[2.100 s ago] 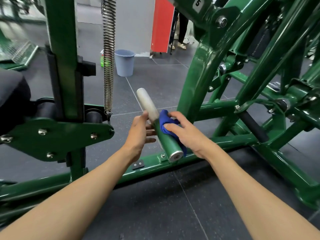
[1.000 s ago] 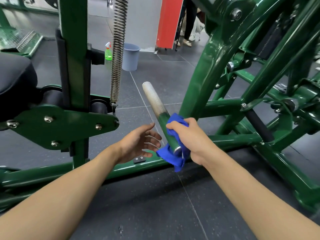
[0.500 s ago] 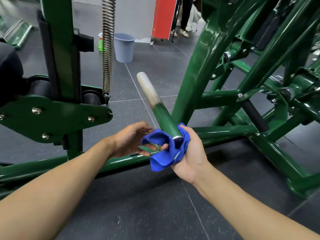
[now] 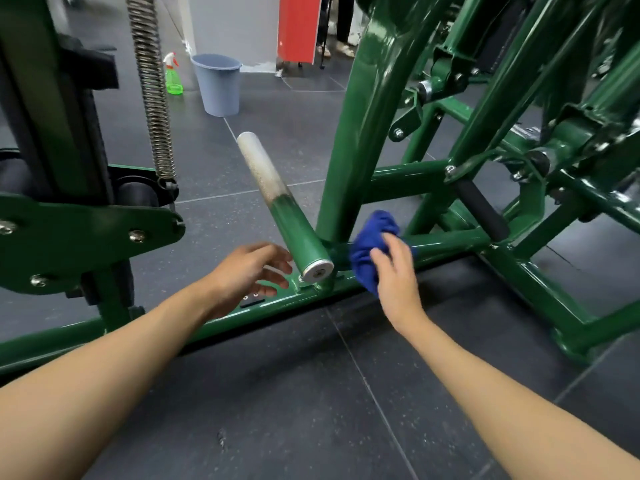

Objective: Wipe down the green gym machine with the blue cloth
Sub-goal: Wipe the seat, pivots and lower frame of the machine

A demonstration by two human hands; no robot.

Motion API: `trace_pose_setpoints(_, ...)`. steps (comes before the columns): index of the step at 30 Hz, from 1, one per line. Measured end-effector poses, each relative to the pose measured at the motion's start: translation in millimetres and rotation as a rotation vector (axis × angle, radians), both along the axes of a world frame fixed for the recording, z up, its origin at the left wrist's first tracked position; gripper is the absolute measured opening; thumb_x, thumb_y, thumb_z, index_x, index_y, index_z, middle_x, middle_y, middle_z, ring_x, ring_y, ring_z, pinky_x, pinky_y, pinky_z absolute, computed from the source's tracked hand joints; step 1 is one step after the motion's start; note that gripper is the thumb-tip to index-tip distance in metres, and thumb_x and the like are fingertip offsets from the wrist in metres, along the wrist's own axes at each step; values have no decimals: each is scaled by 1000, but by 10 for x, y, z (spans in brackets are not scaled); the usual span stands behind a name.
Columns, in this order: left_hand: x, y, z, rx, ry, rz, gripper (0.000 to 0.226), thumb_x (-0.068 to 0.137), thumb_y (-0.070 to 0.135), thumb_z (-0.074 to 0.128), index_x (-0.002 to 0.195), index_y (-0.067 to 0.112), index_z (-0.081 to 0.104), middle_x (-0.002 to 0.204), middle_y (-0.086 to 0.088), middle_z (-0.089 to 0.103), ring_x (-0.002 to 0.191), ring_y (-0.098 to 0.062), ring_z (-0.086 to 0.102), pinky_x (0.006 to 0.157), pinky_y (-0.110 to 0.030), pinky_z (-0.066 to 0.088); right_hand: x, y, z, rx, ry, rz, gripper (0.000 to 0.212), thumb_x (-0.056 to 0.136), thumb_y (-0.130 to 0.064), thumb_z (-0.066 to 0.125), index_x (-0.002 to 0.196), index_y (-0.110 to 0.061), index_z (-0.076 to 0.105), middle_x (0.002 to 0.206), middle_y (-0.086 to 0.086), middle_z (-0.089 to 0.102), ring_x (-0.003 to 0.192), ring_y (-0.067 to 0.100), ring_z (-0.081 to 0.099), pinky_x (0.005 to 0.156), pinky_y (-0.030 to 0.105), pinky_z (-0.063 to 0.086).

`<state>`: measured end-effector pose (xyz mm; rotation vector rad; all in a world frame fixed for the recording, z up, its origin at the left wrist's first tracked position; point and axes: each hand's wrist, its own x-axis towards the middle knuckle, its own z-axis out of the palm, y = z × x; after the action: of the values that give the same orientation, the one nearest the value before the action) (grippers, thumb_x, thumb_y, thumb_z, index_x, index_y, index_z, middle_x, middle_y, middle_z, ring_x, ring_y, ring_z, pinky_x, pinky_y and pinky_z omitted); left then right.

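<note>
The green gym machine [image 4: 363, 133] fills the view from 9 o'clock over the top to 3 o'clock above the dark tiled floor [image 4: 311, 393], with a coil spring [image 4: 152, 98] hanging at 11 o'clock and a slanted peg [image 4: 298, 230], pale at its far end, near the centre. A grey bucket [image 4: 218, 84] stands toward 11 o'clock, a green spray bottle [image 4: 173, 79] just beside it at its 9 o'clock. The left hand [image 4: 246, 271] hovers loose-fingered and empty at 9 o'clock of the peg's capped end, while the right hand [image 4: 394, 275] at the cap's 3 o'clock grips the bunched blue cloth [image 4: 367, 244] against the machine's low rail.
</note>
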<state>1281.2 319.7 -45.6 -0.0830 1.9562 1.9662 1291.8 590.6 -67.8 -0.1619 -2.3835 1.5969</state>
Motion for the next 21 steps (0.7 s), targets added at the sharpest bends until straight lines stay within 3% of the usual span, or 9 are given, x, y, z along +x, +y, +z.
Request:
trace_pose_setpoints(3, -54, 161, 98, 44, 83, 391, 18, 101, 17, 47, 104, 8, 62, 95, -13, 66, 71, -21, 63, 63, -33, 47, -29, 145, -302, 596, 24, 282, 60, 98, -30, 59, 155, -19, 44, 164, 4, 31, 154, 21, 23, 125, 32, 18)
trace_pose_setpoints(6, -24, 213, 281, -76, 364, 669, 6, 102, 20, 53, 102, 14, 53, 92, -7, 56, 76, -18, 54, 69, -32, 44, -101, 239, -417, 822, 118, 233, 66, 93, -24, 68, 153, -17, 43, 162, 11, 35, 151, 33, 32, 120, 49, 34)
trace_pose_setpoints(9, 66, 233, 516, -472, 852, 467, 9, 98, 22, 61, 100, 17, 54, 95, -1, 55, 87, -19, 49, 77, -29, 40, -239, 378, -356, 831, 34, 83, 66, 90, -22, 71, 151, -14, 47, 158, 14, 42, 147, 36, 38, 112, 54, 43)
trace_pose_setpoints(11, 74, 283, 698, -781, 1135, 118, 6, 94, 25, 58, 96, 20, 59, 93, 3, 57, 90, -20, 49, 82, -34, 39, -310, 454, -319, 830, -26, 21, 66, 89, -20, 72, 150, -13, 48, 156, 16, 44, 145, 40, 40, 109, 57, 45)
trace_pose_setpoints(13, 41, 377, 891, -983, 1278, -190, 14, 90, 30, 52, 95, 25, 65, 92, 9, 60, 92, -19, 55, 85, -40, 44, -369, 487, -291, 842, -28, 28, 63, 87, -15, 70, 147, -13, 51, 151, 16, 48, 141, 41, 43, 108, 58, 45)
trace_pose_setpoints(15, 45, 512, 1083, -993, 1228, -283, 20, 88, 36, 49, 96, 29, 67, 92, 12, 62, 92, -16, 58, 86, -43, 49, -426, 427, -243, 765, 21, 28, 55, 84, -7, 64, 139, -14, 58, 140, 10, 58, 131, 36, 51, 107, 54, 44)
trace_pose_setpoints(19, -11, 788, 1229, -879, 893, -254, 31, 94, 45, 47, 117, 30, 60, 113, 11, 54, 103, -12, 57, 90, -38, 51, -539, 85, 60, 87, -7, -133, 29, 96, -10, 60, 122, -23, 63, 117, -2, 68, 112, 23, 62, 96, 34, 48)
trace_pose_setpoints(21, -89, 862, 1191, -849, 803, -218, 26, 97, 38, 54, 121, 28, 58, 118, 8, 55, 104, -15, 59, 92, -37, 51, -621, -84, 249, -128, 15, -183, 20, 102, -16, 56, 119, -26, 60, 115, 0, 69, 108, 22, 65, 94, 37, 52)
